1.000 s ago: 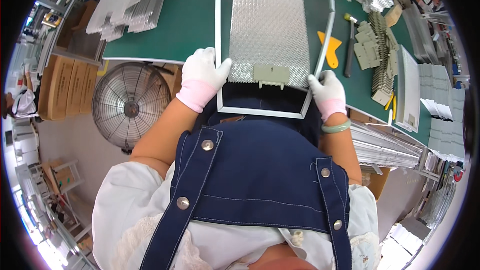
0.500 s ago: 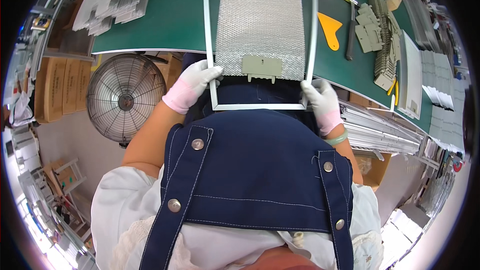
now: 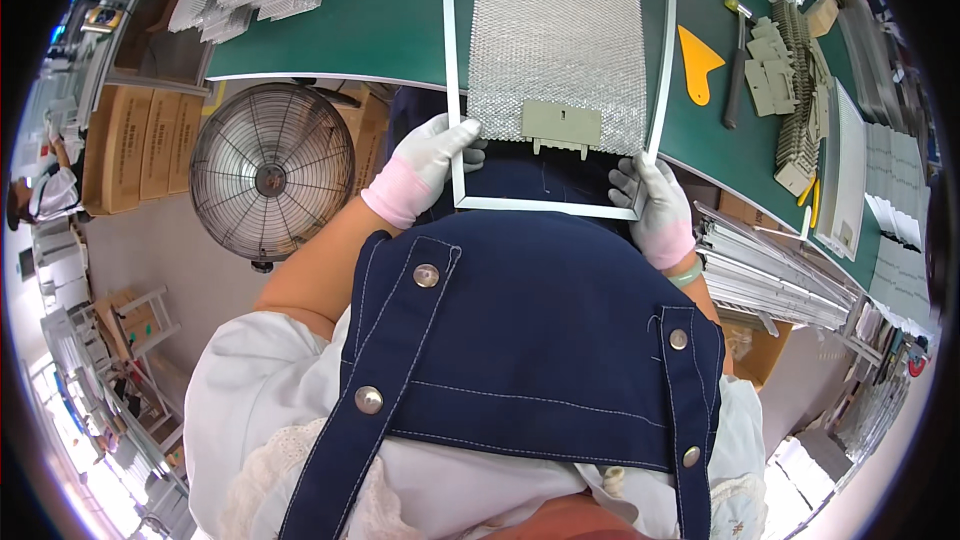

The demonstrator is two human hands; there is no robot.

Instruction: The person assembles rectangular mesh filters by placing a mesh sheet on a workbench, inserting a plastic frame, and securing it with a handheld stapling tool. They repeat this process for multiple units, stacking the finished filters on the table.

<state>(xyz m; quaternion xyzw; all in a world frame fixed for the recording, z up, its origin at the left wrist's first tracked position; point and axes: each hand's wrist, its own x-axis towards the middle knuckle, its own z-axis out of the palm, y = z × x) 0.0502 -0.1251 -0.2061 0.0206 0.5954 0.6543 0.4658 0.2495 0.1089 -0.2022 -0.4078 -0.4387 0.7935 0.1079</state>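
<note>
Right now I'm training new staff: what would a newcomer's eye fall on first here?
Probably the white frame in the left hand and right hand, its sides flanking the silver mesh panel. Next, the orange scraper on the green table to the frame's right, then the round fan at the left.

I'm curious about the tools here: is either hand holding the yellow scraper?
No, the yellow scraper lies on the green table, while the left hand and right hand hold the white frame.

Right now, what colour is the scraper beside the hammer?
The scraper is yellow-orange; it shows best in the head view.
</note>
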